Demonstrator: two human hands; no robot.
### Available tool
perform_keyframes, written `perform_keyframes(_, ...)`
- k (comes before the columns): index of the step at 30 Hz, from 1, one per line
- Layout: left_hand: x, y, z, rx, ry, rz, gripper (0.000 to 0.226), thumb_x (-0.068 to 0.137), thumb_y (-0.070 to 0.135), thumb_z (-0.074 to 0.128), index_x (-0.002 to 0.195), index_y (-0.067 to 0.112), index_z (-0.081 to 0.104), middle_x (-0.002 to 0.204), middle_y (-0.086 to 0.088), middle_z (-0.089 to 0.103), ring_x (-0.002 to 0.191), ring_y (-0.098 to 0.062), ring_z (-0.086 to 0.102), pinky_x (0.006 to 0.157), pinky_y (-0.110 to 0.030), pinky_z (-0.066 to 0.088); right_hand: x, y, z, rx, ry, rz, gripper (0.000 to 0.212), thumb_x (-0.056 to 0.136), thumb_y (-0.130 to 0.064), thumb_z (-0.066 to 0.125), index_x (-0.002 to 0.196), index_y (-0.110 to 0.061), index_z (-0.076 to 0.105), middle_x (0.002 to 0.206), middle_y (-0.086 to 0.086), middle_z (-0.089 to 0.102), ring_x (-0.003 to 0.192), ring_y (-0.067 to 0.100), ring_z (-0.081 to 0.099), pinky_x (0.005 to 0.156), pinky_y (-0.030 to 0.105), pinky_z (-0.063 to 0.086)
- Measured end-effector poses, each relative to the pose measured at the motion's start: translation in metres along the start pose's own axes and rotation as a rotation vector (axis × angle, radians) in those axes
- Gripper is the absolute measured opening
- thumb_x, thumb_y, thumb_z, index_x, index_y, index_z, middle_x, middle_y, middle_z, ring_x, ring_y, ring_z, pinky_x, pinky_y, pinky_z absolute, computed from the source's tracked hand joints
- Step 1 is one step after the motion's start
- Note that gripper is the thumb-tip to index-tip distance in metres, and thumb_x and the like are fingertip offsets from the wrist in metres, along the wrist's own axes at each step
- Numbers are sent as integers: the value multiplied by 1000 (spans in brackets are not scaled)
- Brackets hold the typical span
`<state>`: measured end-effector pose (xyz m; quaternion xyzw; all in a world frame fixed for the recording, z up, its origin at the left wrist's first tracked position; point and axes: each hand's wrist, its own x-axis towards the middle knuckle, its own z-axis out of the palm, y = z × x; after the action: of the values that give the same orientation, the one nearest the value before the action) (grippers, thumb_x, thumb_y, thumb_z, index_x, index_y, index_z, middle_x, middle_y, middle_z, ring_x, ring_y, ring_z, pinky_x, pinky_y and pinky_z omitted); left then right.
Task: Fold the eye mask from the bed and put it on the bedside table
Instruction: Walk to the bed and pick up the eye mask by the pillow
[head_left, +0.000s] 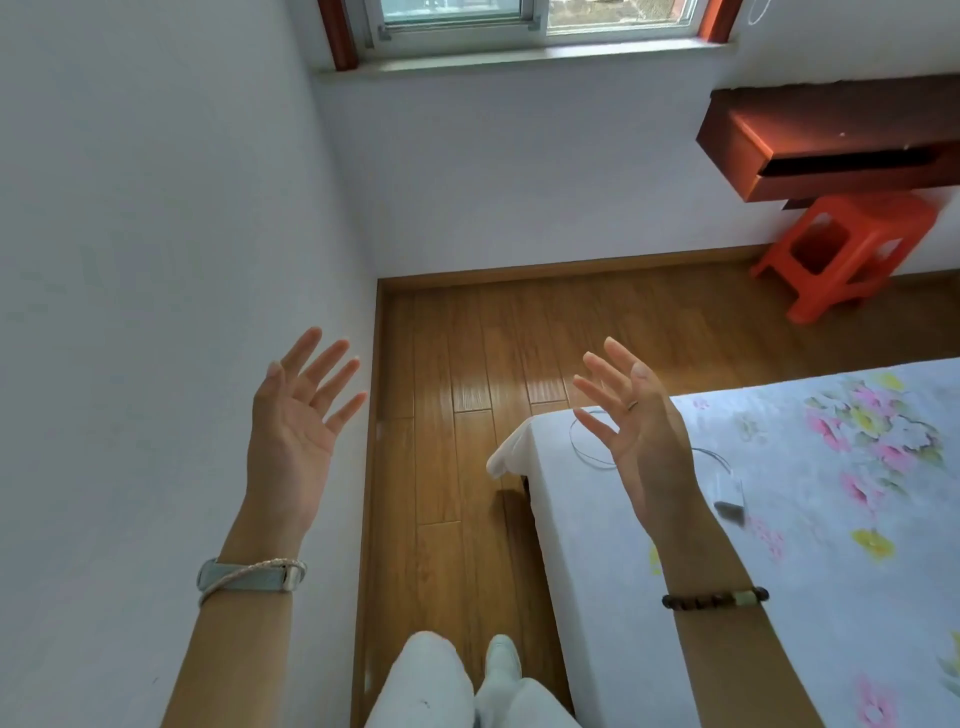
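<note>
A home bedroom: a bed (810, 467) with a floral sheet on the right, wooden plank floor (467, 364), a window (530, 21) at the far wall, an orange plastic stool (852, 249).

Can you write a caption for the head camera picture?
Left hand and right hand raised open and empty beside a flowered bed.
</note>
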<state>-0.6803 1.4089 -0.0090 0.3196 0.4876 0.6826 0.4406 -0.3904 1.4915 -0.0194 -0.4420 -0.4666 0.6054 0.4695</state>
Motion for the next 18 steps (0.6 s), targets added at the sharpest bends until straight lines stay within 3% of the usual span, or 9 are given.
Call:
perform_keyframes(11,179,-20,12,9,-62,-30,59,98,49,27,148,20,41,147,-5,54,133,-25,54,109,-51,40,148,2,24,-22,112,13,37,98,-46,42,132,-36,53,140,-7,59,123,16,62,105,43,49)
perform_keyframes(18,324,-16,14,24,-172,-78,53,101,45,25,146,24,44,145,-4,56,132,-24,55,111,-53,37,258,-19,55,-35,236,-27,33,104,-40,34,130,-36,53,140,-3,59,124,20,61,107,48,47)
